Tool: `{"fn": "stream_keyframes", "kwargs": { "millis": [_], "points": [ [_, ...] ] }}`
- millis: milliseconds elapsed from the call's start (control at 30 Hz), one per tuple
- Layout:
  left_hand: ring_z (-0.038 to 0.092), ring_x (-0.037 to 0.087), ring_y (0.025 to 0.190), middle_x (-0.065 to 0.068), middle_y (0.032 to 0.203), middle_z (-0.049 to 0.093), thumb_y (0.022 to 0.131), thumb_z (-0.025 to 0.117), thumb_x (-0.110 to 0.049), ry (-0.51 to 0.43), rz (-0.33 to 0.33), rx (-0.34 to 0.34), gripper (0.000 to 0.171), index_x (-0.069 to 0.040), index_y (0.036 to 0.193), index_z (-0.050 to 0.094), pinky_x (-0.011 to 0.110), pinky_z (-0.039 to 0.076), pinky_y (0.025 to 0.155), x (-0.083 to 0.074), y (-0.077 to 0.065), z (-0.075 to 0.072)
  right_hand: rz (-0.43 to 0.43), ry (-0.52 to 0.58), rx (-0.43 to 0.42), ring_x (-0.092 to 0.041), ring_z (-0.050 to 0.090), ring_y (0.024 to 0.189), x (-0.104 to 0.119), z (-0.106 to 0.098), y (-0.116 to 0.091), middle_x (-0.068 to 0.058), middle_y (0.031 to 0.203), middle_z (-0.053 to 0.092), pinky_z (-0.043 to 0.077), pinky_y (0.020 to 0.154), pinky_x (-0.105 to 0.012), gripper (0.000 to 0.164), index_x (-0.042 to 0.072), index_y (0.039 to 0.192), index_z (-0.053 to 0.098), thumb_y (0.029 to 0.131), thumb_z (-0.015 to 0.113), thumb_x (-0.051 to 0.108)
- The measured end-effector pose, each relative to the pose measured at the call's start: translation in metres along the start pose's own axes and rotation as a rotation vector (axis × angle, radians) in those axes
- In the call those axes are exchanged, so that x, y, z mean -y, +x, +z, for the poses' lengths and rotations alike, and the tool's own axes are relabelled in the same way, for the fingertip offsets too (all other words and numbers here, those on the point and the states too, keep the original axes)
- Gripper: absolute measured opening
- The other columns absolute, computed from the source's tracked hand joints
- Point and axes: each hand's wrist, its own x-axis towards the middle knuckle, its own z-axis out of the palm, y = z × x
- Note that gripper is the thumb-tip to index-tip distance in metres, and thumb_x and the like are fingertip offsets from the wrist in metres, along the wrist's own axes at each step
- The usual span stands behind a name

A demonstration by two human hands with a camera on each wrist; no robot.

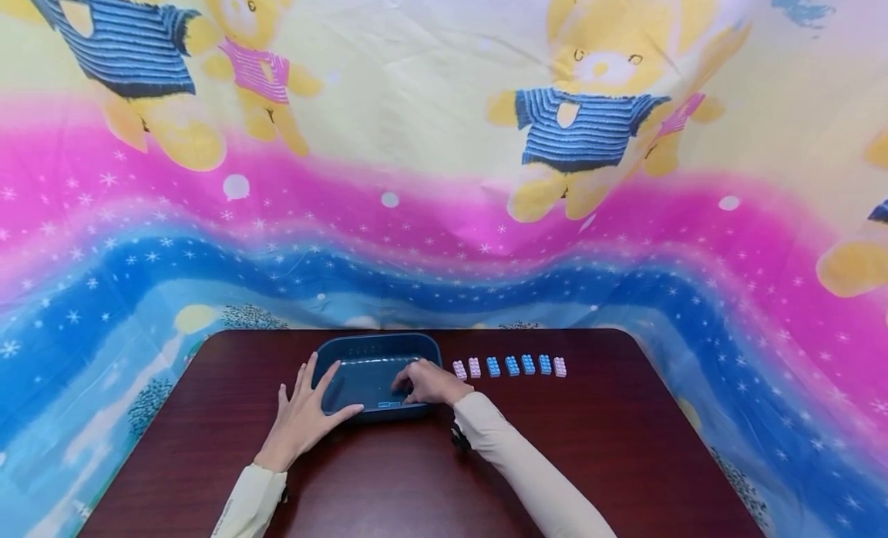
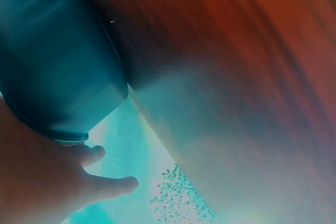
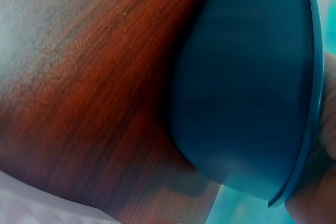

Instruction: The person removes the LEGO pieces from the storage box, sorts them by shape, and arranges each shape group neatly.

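Note:
A dark blue plastic tray (image 1: 378,340) with raised walls stands on the table left of centre. My left hand (image 1: 303,418) lies over its left side with fingers spread, the thumb at the near rim. Into the right part of the tray reaches my right hand (image 1: 426,382), its fingers bent downward. Close to those fingertips, small blue bricks (image 1: 390,405) lie by the near inner wall. Whether the right fingers pinch a brick is hidden. Both wrist views show mainly the tray's outer wall (image 2: 63,61) (image 3: 241,87), with part of each hand beyond it.
Right of the tray runs a row of small studded bricks: two pink bricks (image 1: 466,368), several blue bricks (image 1: 520,365), then one pink brick (image 1: 560,367). They lie on a dark reddish wooden table (image 1: 430,484). Behind it hangs a bear-print cloth (image 1: 444,176).

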Motion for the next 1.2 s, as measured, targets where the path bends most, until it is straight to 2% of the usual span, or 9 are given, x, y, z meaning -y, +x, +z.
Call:
{"fn": "stream_keyframes", "kwargs": {
  "millis": [433,700,833,1200],
  "points": [
    [0.009,0.053,0.158,0.024,0.175,0.003,0.089,0.069,-0.074,-0.006,-0.001,-0.002,0.105,-0.016,0.168,0.033,0.083,0.004,0.115,0.0001,-0.0005,0.0,0.0,0.006,0.011,0.002,0.066,0.079,0.0003,0.0021,0.0034,0.001,0.103,0.078,0.053,0.072,-0.013,0.021,0.012,0.108,0.085,0.091,0.083,0.001],
    [0.011,0.054,0.157,0.025,0.175,0.005,0.088,0.069,-0.075,-0.001,0.001,-0.007,0.105,-0.016,0.168,0.034,0.084,0.005,0.114,0.0013,0.0008,0.0015,-0.009,0.032,-0.008,0.002,0.067,0.079,-0.0015,0.0035,0.0029,0.004,0.095,0.079,0.054,0.072,-0.014,0.018,0.013,0.101,0.087,0.09,0.082,-0.001],
    [0.011,0.054,0.157,0.025,0.175,0.004,0.089,0.069,-0.075,-0.002,0.002,-0.004,0.105,-0.016,0.168,0.034,0.084,0.005,0.114,0.0011,0.0014,0.0015,0.0,0.045,0.005,0.002,0.067,0.08,-0.0007,0.001,0.0011,0.003,0.097,0.079,0.055,0.073,-0.014,0.019,0.012,0.103,0.086,0.09,0.082,-0.002],
    [0.009,0.054,0.158,0.024,0.175,0.003,0.088,0.068,-0.076,0.003,-0.009,0.001,0.106,-0.017,0.168,0.033,0.085,0.005,0.114,0.0017,0.0011,0.0013,0.028,-0.05,0.041,0.0,0.067,0.081,0.0007,-0.001,0.0024,0.005,0.095,0.078,0.055,0.074,-0.014,0.022,0.013,0.101,0.086,0.089,0.081,-0.005]
  ]
}}
